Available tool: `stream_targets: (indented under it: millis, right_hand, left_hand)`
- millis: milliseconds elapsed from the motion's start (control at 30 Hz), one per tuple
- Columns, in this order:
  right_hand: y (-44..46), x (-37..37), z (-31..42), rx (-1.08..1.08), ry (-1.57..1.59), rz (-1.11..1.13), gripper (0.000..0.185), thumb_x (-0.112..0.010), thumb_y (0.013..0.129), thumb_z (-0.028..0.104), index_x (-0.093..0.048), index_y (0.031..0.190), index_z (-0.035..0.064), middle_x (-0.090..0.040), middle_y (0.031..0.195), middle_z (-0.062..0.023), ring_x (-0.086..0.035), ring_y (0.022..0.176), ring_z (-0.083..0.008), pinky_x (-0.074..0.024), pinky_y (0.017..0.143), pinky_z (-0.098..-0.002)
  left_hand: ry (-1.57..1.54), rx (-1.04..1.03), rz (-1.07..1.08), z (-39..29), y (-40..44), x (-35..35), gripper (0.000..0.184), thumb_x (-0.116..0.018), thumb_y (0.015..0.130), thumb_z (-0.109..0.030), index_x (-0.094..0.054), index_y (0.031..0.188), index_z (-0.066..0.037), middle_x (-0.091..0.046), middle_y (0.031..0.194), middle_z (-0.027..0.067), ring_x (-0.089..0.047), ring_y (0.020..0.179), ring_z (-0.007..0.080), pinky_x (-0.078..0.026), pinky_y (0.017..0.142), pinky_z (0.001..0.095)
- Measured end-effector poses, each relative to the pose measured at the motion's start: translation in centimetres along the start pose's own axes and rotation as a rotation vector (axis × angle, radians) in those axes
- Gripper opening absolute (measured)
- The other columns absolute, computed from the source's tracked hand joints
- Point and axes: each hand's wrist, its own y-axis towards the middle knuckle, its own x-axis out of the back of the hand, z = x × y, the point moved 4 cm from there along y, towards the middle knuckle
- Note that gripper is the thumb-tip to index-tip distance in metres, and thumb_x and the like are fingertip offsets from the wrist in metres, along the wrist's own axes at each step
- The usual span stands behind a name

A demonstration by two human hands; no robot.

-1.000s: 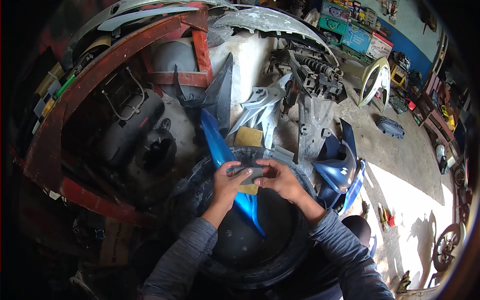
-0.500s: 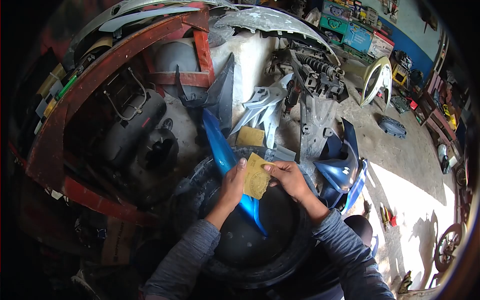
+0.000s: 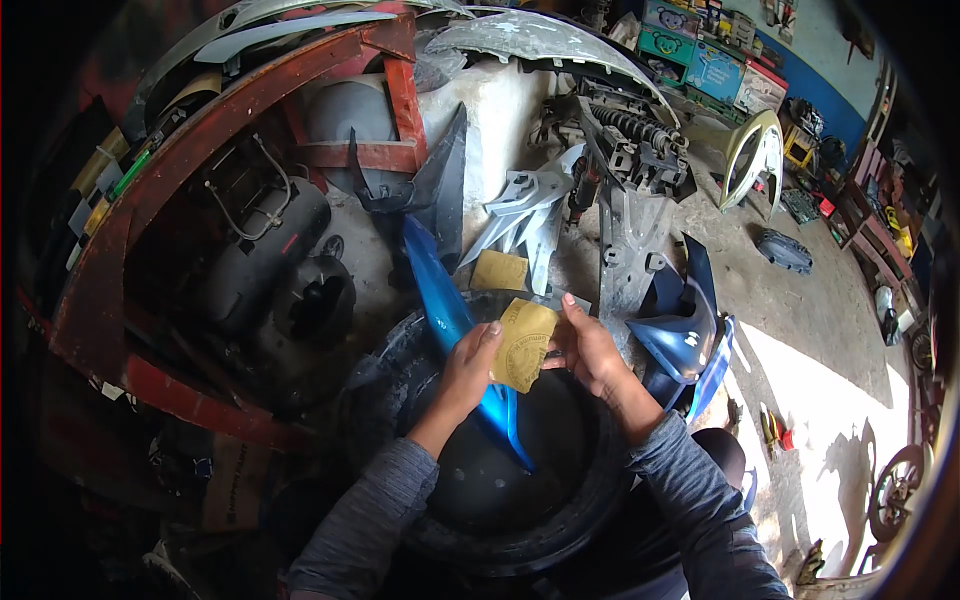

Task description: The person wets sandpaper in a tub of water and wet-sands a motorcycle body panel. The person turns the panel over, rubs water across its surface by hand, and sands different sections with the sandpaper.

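1. Hands: the left hand (image 3: 468, 372) pinches the sheet (image 3: 524, 345) at its left edge, thumb on the printed tan face. The right hand (image 3: 590, 355) is partly open, thumb raised clear of the sheet, fingers at its right edge. Whether those fingers touch it, the view does not show.
2. Location: the sheet is above the tub (image 3: 480, 562), printed face up. The blue panel (image 3: 440, 290) extends from beyond the tub's far side to over its dark interior, partly behind the left hand and sheet. A second sheet (image 3: 500, 270) lies beyond the tub.
3. Risk, drop: the sheet may fall into the tub. Cause: left pinch loosens while the right thumb gives no clamp.
4. Risk, tear or crease: the lower edge looks uneven and may split. Cause: the hands pull or bend it unequally.
5. Risk, panel shift: the panel may slide or be marked. Cause: a forearm or the sheet knocks it; neither hand visibly grips it.
6. Change from half a second earlier: the right thumb, then pressed on the tan face, is now lifted off. The sheet sits farther right and at a changed tilt. The panel shows no clear movement.
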Motion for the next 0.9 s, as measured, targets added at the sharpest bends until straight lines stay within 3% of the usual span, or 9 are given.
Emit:
stream_targets:
  millis: [133,300,467,533,600,667,733,800,900]
  right_hand:
    - [0.3,0.4,-0.2,-0.012,0.035,0.027,0.051,-0.05,0.1,0.052,-0.06,0.113,0.0039,-0.066,0.099,-0.009,-0.062,0.081,-0.0171,-0.0566,0.069,-0.0358]
    - [0.1,-0.3,0.1,0.025,0.147,0.105,0.052,-0.053,0.1,0.047,-0.058,0.122,-0.0008,-0.063,0.112,-0.0136,-0.065,0.095,-0.0229,-0.0561,0.081,-0.0381]
    - [0.1,-0.8,1.1,0.146,0.018,0.17,0.049,-0.055,0.101,0.031,-0.053,0.134,-0.0057,-0.06,0.13,-0.0153,-0.062,0.115,-0.0264,-0.0522,0.093,-0.0399]
    - [1.1,0.2,0.8,0.154,-0.087,0.144,0.044,-0.057,0.099,0.02,-0.054,0.135,-0.0044,-0.06,0.132,-0.0125,-0.06,0.118,-0.0255,-0.0521,0.092,-0.0377]
    - [2.1,0.7,0.9,0.57,-0.843,0.066,0.045,-0.062,0.095,0.016,-0.055,0.136,-0.0003,-0.057,0.137,-0.0121,-0.059,0.119,-0.0251,-0.0527,0.089,-0.0345]
    - [1.9,0.2,1.7,0.546,-1.012,-0.005,0.05,-0.067,0.089,0.014,-0.056,0.137,0.004,-0.053,0.141,-0.0129,-0.055,0.123,-0.029,-0.0491,0.096,-0.0365]
    - [2.1,-0.3,1.5,0.697,-1.425,-0.093,0.053,-0.067,0.086,0.02,-0.057,0.136,0.0072,-0.05,0.146,-0.0132,-0.045,0.134,-0.0348,-0.0391,0.108,-0.0458]
    - [2.6,-0.2,0.8,0.62,-1.529,-0.097,0.053,-0.066,0.086,0.022,-0.056,0.136,0.0084,-0.046,0.149,-0.0134,-0.038,0.139,-0.0349,-0.0341,0.111,-0.0516]
    - [4.1,-0.3,-0.7,0.655,-1.828,-0.096,0.053,-0.061,0.089,0.024,-0.052,0.14,0.0103,-0.044,0.15,-0.0148,-0.038,0.14,-0.0365,-0.0289,0.112,-0.0605]
  left_hand:
    - [-0.086,-0.072,-0.071,-0.8,-0.3,-0.5,0.053,-0.055,0.1,-0.044,-0.058,0.123,0.003,-0.064,0.109,0.0144,-0.062,0.101,0.0197,-0.052,0.087,0.0336]
    - [0.524,-0.347,-0.116,-1.6,-0.9,-1.3,0.055,-0.07,0.091,-0.029,-0.052,0.134,-0.001,-0.062,0.121,0.0135,-0.062,0.109,0.0216,-0.05,0.092,0.0355]
    - [0.287,-0.245,0.075,-0.7,2.2,-0.8,0.036,-0.061,0.094,-0.018,-0.059,0.125,0.002,-0.066,0.108,0.0074,-0.062,0.097,0.0148,-0.049,0.086,0.0297]
    - [0.25,-0.154,0.053,-0.9,3.6,-0.6,0.029,-0.054,0.093,-0.012,-0.063,0.117,0.003,-0.066,0.108,0.0145,-0.064,0.102,0.0233,-0.049,0.087,0.0342]
    - [0.133,-0.131,0.101,0.1,5.7,-0.9,0.03,-0.056,0.092,-0.005,-0.059,0.12,0.004,-0.068,0.107,0.0111,-0.064,0.099,0.0188,-0.05,0.086,0.0326]
    - [0.121,-0.19,0.019,0.9,8.0,-0.8,0.037,-0.059,0.089,0.002,-0.053,0.126,0.003,-0.068,0.111,0.0099,-0.064,0.101,0.0154,-0.051,0.087,0.0322]
    - [0.152,-0.144,-0.035,1.7,9.8,-0.7,0.046,-0.066,0.084,0.004,-0.05,0.128,0.003,-0.068,0.113,0.0159,-0.066,0.103,0.0217,-0.051,0.089,0.0353]
    - [0.459,-0.232,-0.103,2.6,11.8,-0.4,0.047,-0.067,0.086,0.003,-0.048,0.129,0.002,-0.068,0.108,0.0139,-0.064,0.097,0.0134,-0.052,0.08,0.0282]
    - [0.756,-0.27,-0.15,2.5,12.5,-0.7,0.059,-0.074,0.08,-0.002,-0.048,0.132,0.0,-0.067,0.111,0.0181,-0.068,0.098,0.0282,-0.054,0.083,0.0382]
